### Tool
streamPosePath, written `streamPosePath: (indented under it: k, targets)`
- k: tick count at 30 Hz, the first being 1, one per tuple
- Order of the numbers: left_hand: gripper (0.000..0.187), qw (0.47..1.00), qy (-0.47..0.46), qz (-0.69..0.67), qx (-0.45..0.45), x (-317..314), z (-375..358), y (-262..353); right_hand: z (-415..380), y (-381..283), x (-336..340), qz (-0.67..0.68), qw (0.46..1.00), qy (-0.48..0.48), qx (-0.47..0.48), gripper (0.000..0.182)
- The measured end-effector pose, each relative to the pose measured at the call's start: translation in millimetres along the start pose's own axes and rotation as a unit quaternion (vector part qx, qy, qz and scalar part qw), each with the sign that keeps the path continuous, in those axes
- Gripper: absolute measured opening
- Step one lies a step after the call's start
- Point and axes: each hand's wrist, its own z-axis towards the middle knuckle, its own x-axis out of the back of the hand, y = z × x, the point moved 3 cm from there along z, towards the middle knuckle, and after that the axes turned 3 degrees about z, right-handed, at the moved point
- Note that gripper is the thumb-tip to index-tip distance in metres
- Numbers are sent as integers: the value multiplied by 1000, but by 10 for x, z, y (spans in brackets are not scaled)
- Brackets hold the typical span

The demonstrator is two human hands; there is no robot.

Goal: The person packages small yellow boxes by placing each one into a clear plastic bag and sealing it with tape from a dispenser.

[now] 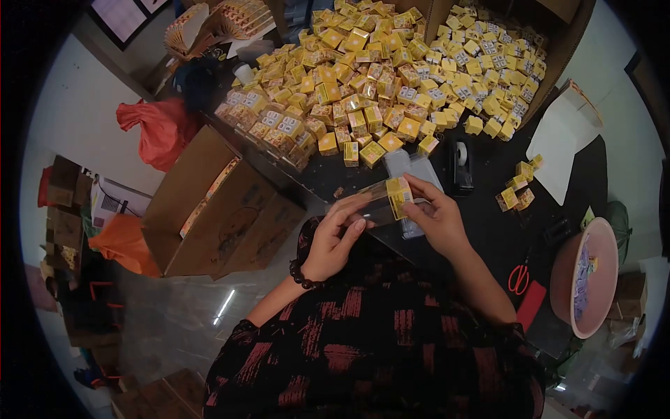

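Observation:
My left hand [331, 241], with a dark bead bracelet at the wrist, is closed around one end of a clear plastic box [375, 197] held in front of my body. My right hand [441, 218] pinches a small yellow box [400, 197] between thumb and fingers at the other end of the plastic. Whether the yellow box is fully inside cannot be made out. Behind my right hand, more clear plastic packaging [413, 166] lies on the black table [481, 209]. A large heap of small yellow boxes [363, 84] spreads over the table beyond my hands.
A black tape dispenser [461, 166] stands right of the plastic packaging. Several yellow boxes [515, 199] lie farther right, near a white sheet [562, 143]. Red-handled scissors [518, 279] and a pink basin [607, 272] are at the right. An open cardboard box [244, 227] stands left.

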Motion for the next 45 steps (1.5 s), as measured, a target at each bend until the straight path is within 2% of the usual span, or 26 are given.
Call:
streamPosePath:
  k: [3,5,6,8,9,10,11,12,13,14,15,16,17,18,19,20,22,23,24,26,29,33,35,39,41,45]
  targets:
    - [33,1000,-5,-8,-1,-3,-25,7,-37,115,-49,73,997,-25,-24,45]
    - [34,999,-26,41,-2,-8,-27,12,-92,190,-170,-12,998,22,55,41]
    - [34,999,-26,40,-2,-19,-27,-13,-103,188,-207,-14,998,22,55,41]
    - [38,1000,-20,-1,-18,-38,-28,-72,-135,104,-282,-305,932,67,182,43]
    - [38,1000,-20,0,-18,-52,-19,-67,-137,119,-317,-304,933,67,183,43]
    - [41,999,-45,-24,-7,-84,-3,-60,-130,184,-296,-141,977,112,111,44]
    - [43,996,-71,-47,3,-109,6,-50,-135,256,-275,27,987,154,34,45]
    - [43,996,-72,-48,3,-92,-22,-31,-142,256,-262,27,987,155,35,45]
    - [44,987,-139,-62,56,-83,-86,-33,-143,305,-257,209,970,122,-35,45]
    - [44,970,-206,-76,107,-40,-131,-22,-142,341,-264,383,914,84,-102,44]
    - [37,952,-293,55,72,94,-121,76,-135,390,-221,382,915,85,-100,44]
    - [37,952,-294,54,72,217,-161,42,-123,440,-156,290,952,93,-19,43]
    - [32,948,-238,72,198,363,-221,-103,-123,448,-123,194,974,100,62,42]
    - [28,926,-177,89,322,450,-283,-211,-125,426,-139,195,974,101,60,42]
    - [30,964,-99,151,196,317,-160,56,-127,375,-213,177,982,35,50,41]
    - [30,963,-98,151,199,161,-124,18,-139,351,-280,159,986,-31,39,40]
    - [43,990,-9,-110,84,-16,-18,-12,-140,354,-295,128,990,-52,31,37]
    - [53,991,-18,-91,95,-4,2,-60,-127,350,-292,96,993,-71,22,34]
    - [53,991,-21,-91,94,36,21,-104,-125,318,-274,96,993,-68,24,34]
    - [54,981,-111,-100,124,52,20,-183,-159,262,-257,41,996,-79,11,24]
    - [55,994,-87,-34,63,51,83,-148,-159,300,-257,90,992,-53,70,20]
    - [58,997,-70,-4,45,-36,116,-112,-71,199,-174,176,977,-41,110,21]
    - [62,998,-48,-18,27,-71,117,-72,-22,176,-139,156,985,-75,4,20]
    - [66,996,-58,62,30,-93,130,-99,47,191,-113,81,994,-78,9,12]
    - [65,994,-61,85,15,-96,141,-82,55,219,-102,179,982,-59,-17,11]
    - [68,993,-79,90,19,-93,151,-141,59,322,-27,209,975,-51,-54,12]
